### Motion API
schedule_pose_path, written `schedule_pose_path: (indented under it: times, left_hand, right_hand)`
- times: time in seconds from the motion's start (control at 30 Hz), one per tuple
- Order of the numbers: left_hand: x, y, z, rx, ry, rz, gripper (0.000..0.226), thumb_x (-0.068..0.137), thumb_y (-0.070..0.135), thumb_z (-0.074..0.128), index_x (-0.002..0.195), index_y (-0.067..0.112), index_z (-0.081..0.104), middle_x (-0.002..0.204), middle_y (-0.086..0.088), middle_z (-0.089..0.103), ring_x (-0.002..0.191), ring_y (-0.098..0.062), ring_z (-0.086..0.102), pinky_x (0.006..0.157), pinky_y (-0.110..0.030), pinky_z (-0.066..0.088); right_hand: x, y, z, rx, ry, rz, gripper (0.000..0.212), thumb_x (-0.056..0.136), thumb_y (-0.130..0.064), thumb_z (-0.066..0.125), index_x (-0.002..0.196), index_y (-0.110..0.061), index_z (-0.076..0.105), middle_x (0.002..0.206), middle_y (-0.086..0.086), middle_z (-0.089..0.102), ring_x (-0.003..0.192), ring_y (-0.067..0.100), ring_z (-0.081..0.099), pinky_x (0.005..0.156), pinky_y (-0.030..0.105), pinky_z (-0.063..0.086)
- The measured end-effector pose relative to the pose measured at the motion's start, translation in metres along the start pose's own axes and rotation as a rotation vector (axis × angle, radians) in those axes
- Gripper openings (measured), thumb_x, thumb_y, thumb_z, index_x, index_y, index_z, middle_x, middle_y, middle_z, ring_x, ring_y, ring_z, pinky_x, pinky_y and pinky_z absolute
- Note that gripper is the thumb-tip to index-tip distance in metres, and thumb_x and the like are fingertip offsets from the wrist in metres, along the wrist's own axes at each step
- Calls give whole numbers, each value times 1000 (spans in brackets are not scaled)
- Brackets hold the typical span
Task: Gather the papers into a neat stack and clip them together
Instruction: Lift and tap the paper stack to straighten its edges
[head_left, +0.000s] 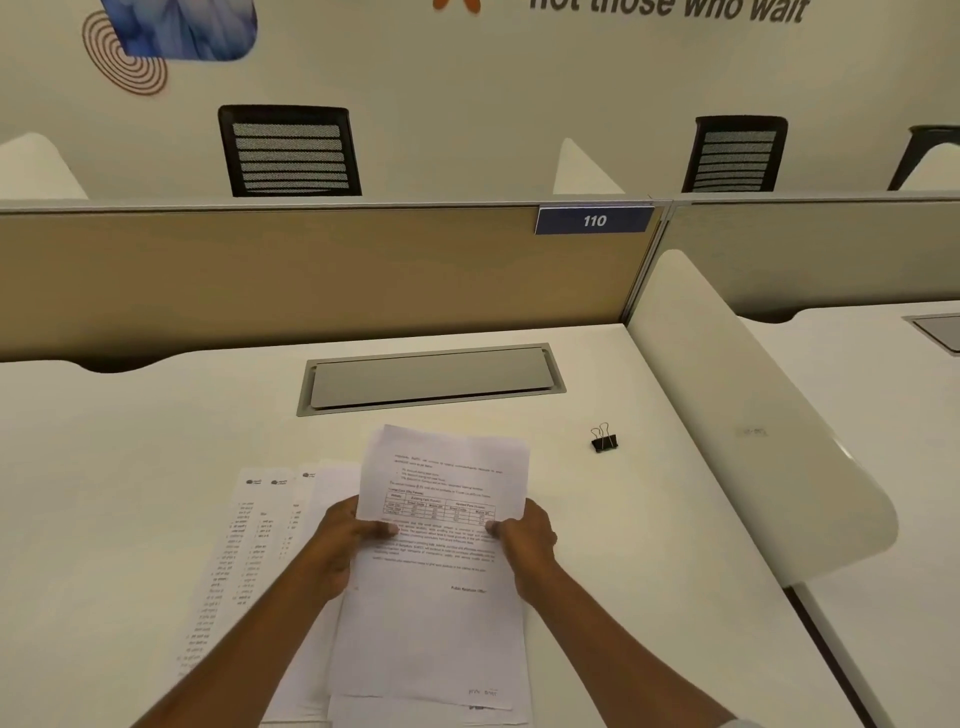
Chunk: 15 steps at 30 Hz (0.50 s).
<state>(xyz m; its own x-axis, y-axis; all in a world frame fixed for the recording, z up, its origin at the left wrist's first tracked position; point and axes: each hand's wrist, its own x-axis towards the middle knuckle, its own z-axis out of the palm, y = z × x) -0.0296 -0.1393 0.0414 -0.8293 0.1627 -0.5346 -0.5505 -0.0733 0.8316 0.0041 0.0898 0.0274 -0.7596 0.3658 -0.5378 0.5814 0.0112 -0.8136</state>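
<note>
A: Largest first. We log the white desk under both hands, with a tan partition beyond them carrying a blue plate marked 110. Two black mesh chairs show past the partition.

B: We add the grey cable hatch, set in the desk straight ahead of the hands, lid down.

A: Next, the papers. We hold a printed sheet between the hands, its far end tilted up off the desk; it bears text and a small table. Its near end lies over more sheets close to us.

B: We note fanned sheets flat on the desk, just outside the left hand and partly under that forearm, edges not aligned.

A: Left hand: closed on the sheet's left edge, thumb on top, fingers behind. Right hand: same pinch on the right edge.

B: Smallest item: the black binder clip, on the desk ahead of the right hand and out to its right, well apart from every paper, wire handles up. Whether its mouth faces us, we cannot tell.
</note>
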Motion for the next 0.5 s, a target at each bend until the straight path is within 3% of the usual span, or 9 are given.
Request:
schedule_pose_path:
  times: [0.07, 0.17, 0.3, 0.37, 0.43, 0.5]
  left_hand:
    - [-2, 0, -1, -2, -11, 15, 44, 69, -11, 72, 110, 2, 64, 104, -19, 73, 91, -39, 71, 79, -51, 58]
    - [-7, -1, -4, -15, -34, 50, 46, 68, -8, 73, 112, 4, 64, 108, -20, 72, 94, -40, 70, 83, -52, 57]
    - [-13, 1, -2, -92, -63, 81, 49, 62, -6, 79, 107, 6, 65, 105, -20, 73, 90, -38, 71, 73, -46, 61]
    - [-16, 4, 1, -127, -91, 90, 66, 45, 5, 90, 107, 6, 65, 104, -20, 73, 90, -38, 71, 70, -44, 61]
    - [-19, 8, 4, -123, -107, 111, 73, 41, 9, 91, 109, 5, 65, 106, -20, 73, 92, -39, 71, 71, -46, 61]
    - [-22, 13, 10, -99, -137, 131, 68, 52, 5, 85, 116, 4, 62, 111, -20, 71, 97, -40, 69, 77, -50, 59]
  right_hand:
    - [-2, 0, 0, 31, 12, -14, 27, 66, -9, 65, 86, -27, 60, 106, 3, 65, 97, 29, 61, 80, 47, 58]
    - [-7, -5, -6, 101, -17, -68, 44, 70, -4, 74, 102, -16, 46, 110, 2, 52, 94, 24, 63, 79, 44, 59]
    - [-7, -7, -20, 239, -232, -85, 80, 62, -15, 84, 121, -19, 30, 116, 7, 60, 104, 26, 63, 85, 42, 57]
    - [-5, -10, -29, 252, -303, -91, 93, 56, -25, 88, 127, -21, 29, 120, 9, 62, 108, 30, 63, 92, 50, 54]
    - [-6, -13, -36, 221, -424, -156, 79, 62, -25, 87, 127, -14, 44, 120, 11, 66, 109, 33, 65, 92, 52, 54]
    - [-12, -18, -41, 192, -462, -211, 55, 68, -19, 81, 118, -12, 60, 114, 10, 71, 103, 31, 68, 87, 47, 57]
